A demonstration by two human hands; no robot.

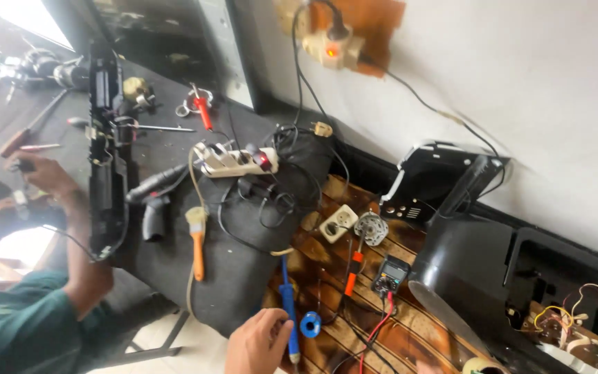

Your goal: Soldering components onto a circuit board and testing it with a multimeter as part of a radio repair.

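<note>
Down at the bottom edge our left hand (257, 344) is curled around the blue soldering iron (288, 305), its shaft lying over the wooden board (327, 277) just beside a blue solder spool (310, 323). Our right hand is out of view. Nearby sits a multimeter (390, 275); a co-worker's hand (43, 173) reaches far left.

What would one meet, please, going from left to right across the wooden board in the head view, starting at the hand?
Hand on the blue soldering iron → blue solder spool → orange-handled screwdriver → multimeter.
</note>
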